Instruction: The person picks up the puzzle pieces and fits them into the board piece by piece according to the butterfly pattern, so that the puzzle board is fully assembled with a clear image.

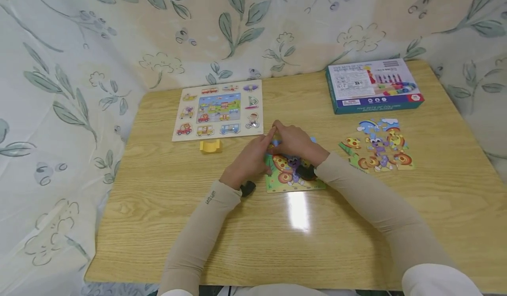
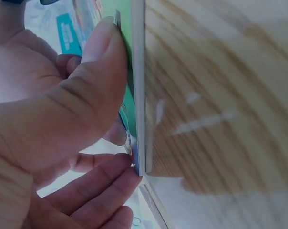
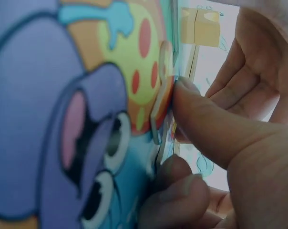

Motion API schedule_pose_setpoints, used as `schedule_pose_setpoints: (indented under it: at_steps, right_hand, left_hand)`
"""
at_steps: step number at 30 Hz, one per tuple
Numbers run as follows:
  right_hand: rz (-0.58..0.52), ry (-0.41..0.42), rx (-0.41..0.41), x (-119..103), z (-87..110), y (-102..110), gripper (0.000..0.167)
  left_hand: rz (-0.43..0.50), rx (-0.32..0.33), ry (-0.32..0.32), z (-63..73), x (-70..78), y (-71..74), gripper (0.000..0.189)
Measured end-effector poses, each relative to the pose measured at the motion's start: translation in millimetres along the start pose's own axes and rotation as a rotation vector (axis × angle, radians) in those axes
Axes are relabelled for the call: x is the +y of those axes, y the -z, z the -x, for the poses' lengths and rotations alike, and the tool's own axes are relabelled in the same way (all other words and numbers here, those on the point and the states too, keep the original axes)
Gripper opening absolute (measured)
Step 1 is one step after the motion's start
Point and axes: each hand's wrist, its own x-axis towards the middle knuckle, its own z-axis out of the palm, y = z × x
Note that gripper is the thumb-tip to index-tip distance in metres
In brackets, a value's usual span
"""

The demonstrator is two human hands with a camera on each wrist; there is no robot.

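A jigsaw board (image 1: pixel 276 185) with a purple cartoon animal on a green ground lies flat in the table's middle, partly hidden by both hands. My left hand (image 1: pixel 250 158) lies along its left side; in the left wrist view the thumb (image 2: pixel 106 62) rests on the board's face and the fingers touch its corner. My right hand (image 1: pixel 296 142) is over the upper left part. There, in the right wrist view, its thumb and curled fingers pinch a slightly raised jigsaw piece (image 3: pixel 161 98). Separate jigsaw pieces (image 1: pixel 382 145) of a similar picture lie to the right.
A vehicle puzzle board (image 1: pixel 192 119) lies at the back left, with a yellow arch-shaped block (image 1: pixel 211 146) in front of it. A toy box (image 1: pixel 374 86) lies at the back right. Patterned cloth (image 1: pixel 237 53) hangs behind the wooden table (image 1: pixel 158 225).
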Motion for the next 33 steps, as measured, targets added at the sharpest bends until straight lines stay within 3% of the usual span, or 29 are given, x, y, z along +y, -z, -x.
schedule_pose_setpoints:
  at_steps: [4, 7, 12, 16, 23, 29, 33]
  right_hand:
    - [-0.049, -0.004, -0.038, 5, 2.4, 7, 0.081]
    - [-0.078, -0.002, -0.05, 16, 12.2, 23, 0.074]
    - [-0.032, -0.048, -0.012, 59, 46.2, 64, 0.053]
    - [0.07, -0.137, -0.041, 91, 75.9, 84, 0.051]
    - [0.156, -0.194, -0.073, 117, 101.8, 77, 0.055]
    - [0.168, -0.217, -0.006, 119, 104.4, 68, 0.034]
    - [0.15, -0.239, 0.012, 122, 102.9, 66, 0.043]
  left_hand:
    - [0.008, 0.005, 0.012, -0.3, 0.5, -0.7, 0.126]
    - [0.016, 0.012, 0.027, 0.7, -0.3, -1.7, 0.125]
    - [0.041, 0.015, 0.042, 2.2, 0.0, -2.3, 0.122]
    - [0.046, 0.012, 0.033, 2.5, -0.8, -3.1, 0.121]
    - [0.035, 0.024, 0.021, 1.9, -1.1, -3.5, 0.121]
    - [0.05, 0.019, 0.038, 2.6, 0.3, -3.7, 0.12]
    - [0.058, 0.023, 0.042, 3.5, 1.1, -3.5, 0.12]
